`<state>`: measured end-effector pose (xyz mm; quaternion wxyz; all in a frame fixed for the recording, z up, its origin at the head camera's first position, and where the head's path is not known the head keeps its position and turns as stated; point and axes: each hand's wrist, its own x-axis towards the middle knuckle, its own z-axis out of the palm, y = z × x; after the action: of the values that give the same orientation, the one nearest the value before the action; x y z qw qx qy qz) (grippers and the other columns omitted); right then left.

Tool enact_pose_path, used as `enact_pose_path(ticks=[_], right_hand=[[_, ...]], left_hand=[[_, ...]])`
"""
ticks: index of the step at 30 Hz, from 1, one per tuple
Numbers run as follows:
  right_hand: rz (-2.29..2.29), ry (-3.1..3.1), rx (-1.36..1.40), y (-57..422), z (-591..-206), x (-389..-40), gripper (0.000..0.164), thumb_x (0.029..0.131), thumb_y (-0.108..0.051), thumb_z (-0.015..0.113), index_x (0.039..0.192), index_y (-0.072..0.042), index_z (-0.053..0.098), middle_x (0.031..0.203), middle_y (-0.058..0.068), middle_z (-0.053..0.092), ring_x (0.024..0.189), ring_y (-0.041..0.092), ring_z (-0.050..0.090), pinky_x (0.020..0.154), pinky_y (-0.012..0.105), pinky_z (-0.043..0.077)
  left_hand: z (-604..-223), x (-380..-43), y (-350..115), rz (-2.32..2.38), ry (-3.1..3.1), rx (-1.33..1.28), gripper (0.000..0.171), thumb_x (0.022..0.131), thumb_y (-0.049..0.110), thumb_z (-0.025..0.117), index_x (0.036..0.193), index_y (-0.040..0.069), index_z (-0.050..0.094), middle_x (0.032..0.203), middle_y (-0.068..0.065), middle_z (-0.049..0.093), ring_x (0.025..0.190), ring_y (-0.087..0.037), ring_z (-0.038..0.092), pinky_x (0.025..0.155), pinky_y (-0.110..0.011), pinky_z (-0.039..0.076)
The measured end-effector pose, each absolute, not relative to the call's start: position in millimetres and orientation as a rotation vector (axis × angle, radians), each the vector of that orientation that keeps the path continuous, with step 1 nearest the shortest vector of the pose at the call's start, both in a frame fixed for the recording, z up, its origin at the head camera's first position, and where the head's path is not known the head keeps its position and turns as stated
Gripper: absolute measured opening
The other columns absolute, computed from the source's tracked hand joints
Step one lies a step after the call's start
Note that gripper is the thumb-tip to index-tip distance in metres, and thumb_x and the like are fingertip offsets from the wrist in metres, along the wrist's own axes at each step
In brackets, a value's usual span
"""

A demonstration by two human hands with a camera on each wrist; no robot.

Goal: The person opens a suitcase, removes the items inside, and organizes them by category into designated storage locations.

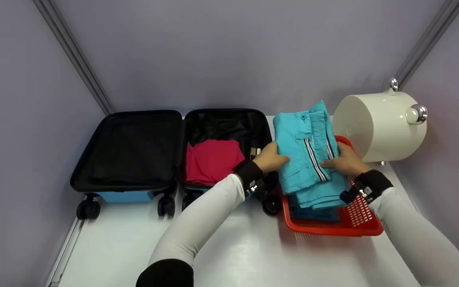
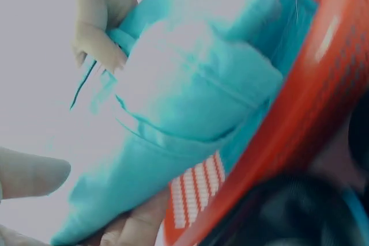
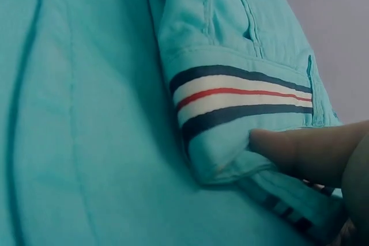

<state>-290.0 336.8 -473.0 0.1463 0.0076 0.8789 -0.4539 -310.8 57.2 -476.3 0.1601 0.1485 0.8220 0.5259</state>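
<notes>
Both hands hold a folded turquoise garment with a button and striped trim, up over a red plastic basket. My left hand grips its left edge; in the left wrist view the thumb lies on top and fingers curl underneath. On the opposite edge, my right hand pinches the cloth. Its thumb presses beside the navy, white and red band in the right wrist view. Darker blue cloth lies in the basket below.
Left of the basket, an open suitcase has its two black-lined halves spread. Folded red cloth lies in the right half. Behind the basket, a cream drum-shaped container with chrome knobs lies on its side. Walls enclose the white surface.
</notes>
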Motion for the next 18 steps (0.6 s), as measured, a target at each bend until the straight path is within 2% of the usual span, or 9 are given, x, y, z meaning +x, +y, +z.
enact_pose_path(ticks=[3,5,9,11,12,15,18], right_hand=[[-1.251,2.568,0.037,351,-477,-277,0.08,0.102,-0.014,0.072,0.162,0.012,0.025,0.149,0.036,0.049,0.132,0.047,0.058,0.111,0.067,0.051],[-1.236,2.562,0.073,357,-479,-269,0.08,0.101,-0.013,0.072,0.16,0.013,0.025,0.149,0.037,0.048,0.132,0.047,0.057,0.114,0.069,0.048],[-1.193,2.543,0.106,367,-485,-258,0.081,0.099,-0.012,0.073,0.158,0.016,0.025,0.148,0.037,0.049,0.129,0.045,0.056,0.116,0.07,0.045],[-1.157,2.546,0.108,370,-491,-255,0.081,0.099,-0.014,0.074,0.157,0.017,0.027,0.146,0.037,0.05,0.126,0.044,0.058,0.116,0.068,0.046],[-1.145,2.544,0.11,371,-494,-255,0.08,0.099,-0.015,0.074,0.157,0.017,0.028,0.145,0.036,0.051,0.125,0.044,0.058,0.115,0.068,0.047],[-1.101,2.561,0.109,373,-505,-253,0.078,0.098,-0.016,0.075,0.154,0.017,0.033,0.142,0.035,0.054,0.122,0.042,0.059,0.114,0.066,0.047],[-1.063,2.574,0.097,372,-516,-254,0.075,0.096,-0.014,0.077,0.151,0.017,0.037,0.136,0.034,0.058,0.118,0.042,0.06,0.111,0.063,0.049]], left_hand=[[-482,-302,68,1.551,2.231,0.487,0.07,0.097,0.01,0.077,0.156,-0.006,0.044,0.154,-0.024,0.058,0.14,-0.032,0.06,0.116,-0.038,0.051],[-487,-297,74,1.573,2.161,0.538,0.07,0.096,0.012,0.08,0.155,-0.001,0.047,0.151,-0.018,0.062,0.136,-0.025,0.063,0.112,-0.035,0.053],[-495,-289,79,1.602,2.018,0.569,0.068,0.098,0.017,0.08,0.157,0.007,0.047,0.148,-0.009,0.065,0.12,-0.011,0.065,0.1,-0.033,0.058],[-497,-285,82,1.567,2.01,0.577,0.067,0.1,0.021,0.079,0.158,0.006,0.046,0.146,-0.013,0.064,0.111,-0.014,0.065,0.095,-0.034,0.059],[-498,-284,83,1.54,2.027,0.575,0.067,0.101,0.024,0.078,0.157,0.006,0.047,0.147,-0.014,0.063,0.111,-0.016,0.065,0.095,-0.035,0.058],[-502,-278,90,1.409,2.136,0.534,0.081,0.102,0.032,0.076,0.165,0.002,0.036,0.164,-0.018,0.049,0.137,-0.023,0.059,0.11,-0.035,0.052],[-507,-273,98,1.257,2.232,0.458,0.094,0.102,0.04,0.074,0.172,0.002,0.022,0.178,-0.015,0.029,0.161,-0.023,0.037,0.124,-0.032,0.041]])
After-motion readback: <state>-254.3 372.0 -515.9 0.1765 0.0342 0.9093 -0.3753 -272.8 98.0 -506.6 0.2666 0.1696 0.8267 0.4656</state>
